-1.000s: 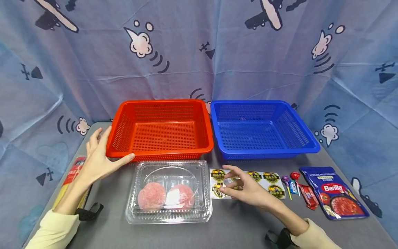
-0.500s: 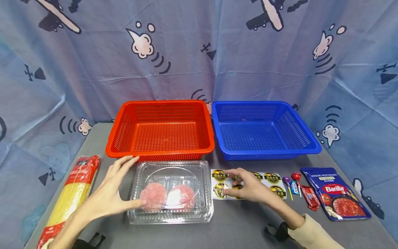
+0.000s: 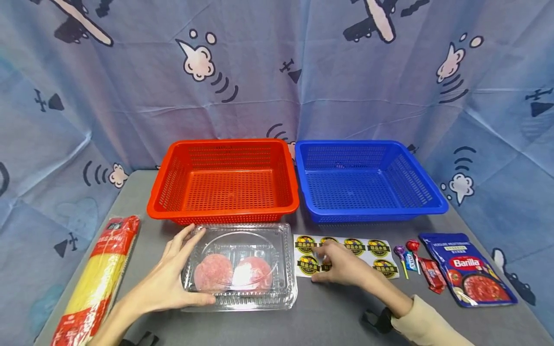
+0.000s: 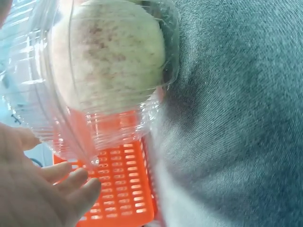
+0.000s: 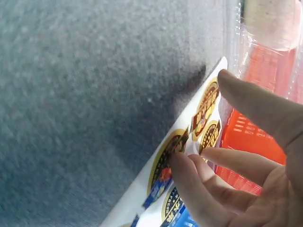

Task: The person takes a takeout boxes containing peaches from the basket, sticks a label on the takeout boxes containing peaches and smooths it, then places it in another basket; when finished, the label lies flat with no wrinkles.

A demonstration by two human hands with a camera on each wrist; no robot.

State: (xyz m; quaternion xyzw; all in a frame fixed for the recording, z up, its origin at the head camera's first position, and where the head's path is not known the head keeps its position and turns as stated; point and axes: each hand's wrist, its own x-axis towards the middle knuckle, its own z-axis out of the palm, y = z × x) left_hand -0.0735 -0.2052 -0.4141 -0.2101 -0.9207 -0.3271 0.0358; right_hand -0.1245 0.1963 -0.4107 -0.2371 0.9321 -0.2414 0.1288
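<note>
The clear plastic clamshell container (image 3: 239, 265) with two round pink patties is set on the grey table (image 3: 329, 312), just in front of the red perforated plastic basket (image 3: 225, 180). The left hand (image 3: 166, 283) is laid against its left end: the thumb runs under the near left corner, the fingers (image 3: 186, 240) lie extended along the left wall. Whether the fingers clamp the wall cannot be told; they appear straight rather than curled.

The container is judged light and thin-walled. The ribbed shell is expected to flex and crackle under a squeeze, and the smooth plastic is likely slippery. A hold at the stiffened rim or beneath the base is advised, not on the domed lid, which could pop open. It should be kept level, as the patties may slide.

The white sheet of round yellow-and-black stickers (image 3: 346, 252) lies flat just to the right of the container. The right hand (image 3: 342, 266) rests on it, fingertips (image 5: 182, 163) curled down onto a sticker edge; nothing is seen lifted. The sheet is judged thin, limp and hard to raise except at an edge.

Further out are a blue perforated plastic basket (image 3: 368, 180), lollipops (image 3: 404, 252), a red sachet (image 3: 430, 274), a blue Barilla sauce pouch (image 3: 469, 269) and a long red-and-yellow spaghetti packet (image 3: 97, 281)
</note>
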